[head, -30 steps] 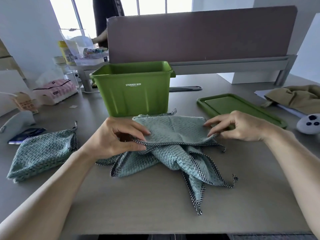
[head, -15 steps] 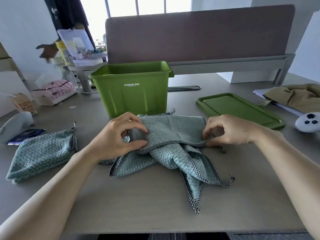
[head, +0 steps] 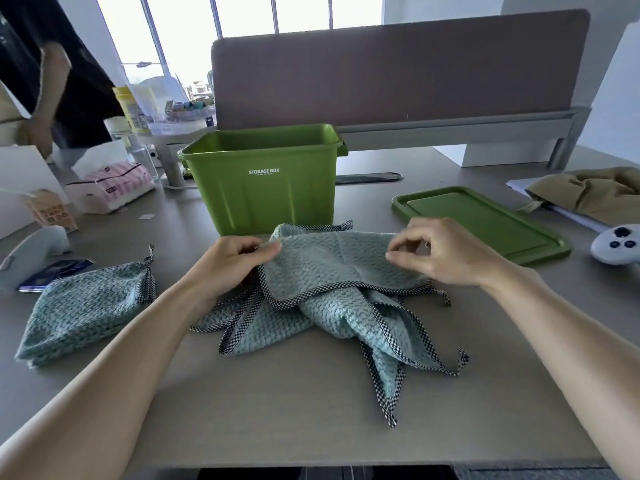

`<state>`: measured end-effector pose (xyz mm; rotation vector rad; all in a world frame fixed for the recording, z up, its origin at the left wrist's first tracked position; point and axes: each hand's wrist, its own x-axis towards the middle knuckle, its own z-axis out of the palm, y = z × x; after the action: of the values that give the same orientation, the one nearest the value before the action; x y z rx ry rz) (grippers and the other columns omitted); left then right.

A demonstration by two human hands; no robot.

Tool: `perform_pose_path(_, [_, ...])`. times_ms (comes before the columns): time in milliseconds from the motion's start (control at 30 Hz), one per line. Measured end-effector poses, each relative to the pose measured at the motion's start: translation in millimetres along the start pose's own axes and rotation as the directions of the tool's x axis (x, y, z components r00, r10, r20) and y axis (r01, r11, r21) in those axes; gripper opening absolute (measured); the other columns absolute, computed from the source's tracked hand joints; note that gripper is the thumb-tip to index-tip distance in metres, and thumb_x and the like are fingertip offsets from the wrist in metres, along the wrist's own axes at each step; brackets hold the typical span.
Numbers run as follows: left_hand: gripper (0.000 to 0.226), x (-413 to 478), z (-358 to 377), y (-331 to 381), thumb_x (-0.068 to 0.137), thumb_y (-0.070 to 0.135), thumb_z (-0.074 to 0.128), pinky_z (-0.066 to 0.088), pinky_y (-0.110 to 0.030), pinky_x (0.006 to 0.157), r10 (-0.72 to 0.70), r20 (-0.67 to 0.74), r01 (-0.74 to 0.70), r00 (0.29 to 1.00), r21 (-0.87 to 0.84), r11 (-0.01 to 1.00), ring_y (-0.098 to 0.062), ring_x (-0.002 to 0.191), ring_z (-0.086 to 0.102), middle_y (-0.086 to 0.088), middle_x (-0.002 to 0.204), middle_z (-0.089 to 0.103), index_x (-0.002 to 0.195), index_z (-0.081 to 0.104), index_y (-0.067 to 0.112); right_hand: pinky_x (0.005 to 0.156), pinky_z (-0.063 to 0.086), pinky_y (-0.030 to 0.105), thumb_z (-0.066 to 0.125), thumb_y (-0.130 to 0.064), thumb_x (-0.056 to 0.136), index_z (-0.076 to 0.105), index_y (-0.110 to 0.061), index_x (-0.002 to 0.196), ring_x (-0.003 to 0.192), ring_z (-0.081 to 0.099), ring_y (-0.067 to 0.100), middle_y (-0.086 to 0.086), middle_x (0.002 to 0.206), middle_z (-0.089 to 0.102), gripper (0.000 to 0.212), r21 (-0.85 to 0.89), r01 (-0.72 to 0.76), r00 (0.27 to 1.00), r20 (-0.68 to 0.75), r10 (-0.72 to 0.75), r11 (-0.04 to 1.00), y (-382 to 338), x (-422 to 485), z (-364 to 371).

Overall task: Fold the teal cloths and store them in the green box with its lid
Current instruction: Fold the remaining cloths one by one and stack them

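Observation:
A crumpled teal cloth (head: 329, 289) with checkered trim lies on the desk in front of the green storage box (head: 263, 181), which stands open. My left hand (head: 228, 265) pinches the cloth's left upper edge. My right hand (head: 440, 252) pinches its right upper edge, lifting a fold off the desk. The green lid (head: 485, 223) lies flat to the right of the box. A second teal cloth (head: 86, 306) sits folded at the left.
A pink tissue pack (head: 110, 187), a small carton (head: 52, 211) and a white object (head: 34, 247) stand at the left. A tan fabric bag (head: 595, 195) and a white controller (head: 616, 244) lie at the right. A partition (head: 398, 71) runs behind the box. A person stands at the far left.
Both hands have raised the cloth's upper fold and moved slightly away from me. The person in the background has walked to the left.

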<state>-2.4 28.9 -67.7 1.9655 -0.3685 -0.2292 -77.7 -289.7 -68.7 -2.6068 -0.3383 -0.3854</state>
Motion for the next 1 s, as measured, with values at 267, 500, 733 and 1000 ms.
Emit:
perform_pose_path(267, [0.015,1.4,3.5,7.3,0.092,0.024,0.067,0.052,-0.031,0.076,-0.076,-0.041,0.064,0.996,-0.239,0.969,-0.02,0.08,0.067,-0.009,0.088,0.071,0.09,0.063,0.01,0.116,0.012,0.031,0.039,-0.056,0.097,0.032,-0.032,0.152,0.148,0.016,0.006,-0.01,0.163,0.02,0.06,0.073,0.101,0.985,0.132,-0.11,0.992,-67.8,15.6,34.6])
perform_pose_path(500, [0.026,2.8,-2.1,9.4,0.095,0.01,0.063,0.05,-0.031,0.055,-0.033,-0.233,-0.043,0.972,-0.317,0.948,-0.022,0.067,0.058,-0.016,0.095,0.062,0.108,0.044,0.02,0.121,-0.002,0.038,0.029,-0.064,0.097,-0.004,-0.039,0.156,0.152,-0.003,0.008,-0.014,0.165,-0.006,0.073,-0.164,0.047,0.922,0.386,0.02,0.985,-68.5,13.7,54.9])
perform_pose_path(733, [0.017,-8.9,-4.6,10.2,0.085,0.01,0.072,0.052,-0.027,0.053,0.001,0.089,0.017,0.996,-0.2,0.98,-0.017,0.073,0.064,-0.001,0.085,0.068,0.098,0.063,0.016,0.121,-0.001,0.043,0.03,-0.069,0.094,-0.001,-0.038,0.156,0.152,-0.005,0.009,-0.015,0.165,-0.01,0.077,-0.155,-0.013,0.939,0.337,0.065,0.988,-69.9,12.3,53.1])
perform_pose_path(1000, [0.059,-12.3,-10.1,12.6,0.075,-0.014,0.07,0.048,-0.056,0.097,-0.044,0.135,0.07,0.99,-0.192,0.979,-0.036,0.098,0.065,-0.025,0.115,0.067,0.128,0.059,0.011,0.122,-0.007,0.043,0.016,-0.08,0.086,-0.006,-0.042,0.155,0.152,-0.009,0.011,-0.014,0.164,-0.009,0.082,-0.233,-0.071,0.898,0.409,0.164,0.97,-57.8,13.0,48.7])
